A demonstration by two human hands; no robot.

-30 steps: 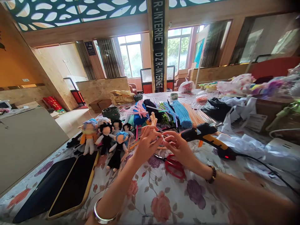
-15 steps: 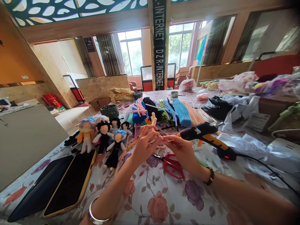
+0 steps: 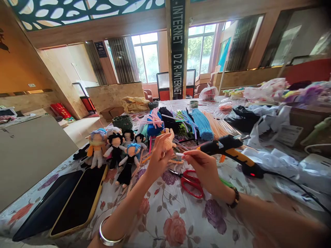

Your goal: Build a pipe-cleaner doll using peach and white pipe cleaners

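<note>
My left hand [image 3: 159, 156] is closed around a peach pipe-cleaner doll body [image 3: 169, 139], which pokes up past the fingers. Between thumb and fingertips of my right hand [image 3: 203, 168] is a short white pipe-cleaner piece [image 3: 179, 154], pointing toward the doll body with a small gap between them. Red-handled scissors [image 3: 191, 184] lie on the flowered tablecloth [image 3: 157, 213] below the hands. To the right of my right hand rests a black and orange glue gun [image 3: 230, 151], its red light lit.
Several finished pipe-cleaner dolls [image 3: 120, 155] lie at the left, behind two phones [image 3: 79, 203]. Bundles of blue pipe cleaners [image 3: 203, 124] and peach pipe cleaners [image 3: 216, 124] lie beyond the hands. White ribbon [image 3: 279, 165] and the glue gun's cord [image 3: 294, 184] spread at the right.
My hands have moved apart. My left hand has turned so more of the doll body shows, and the white piece in my right hand has come into view.
</note>
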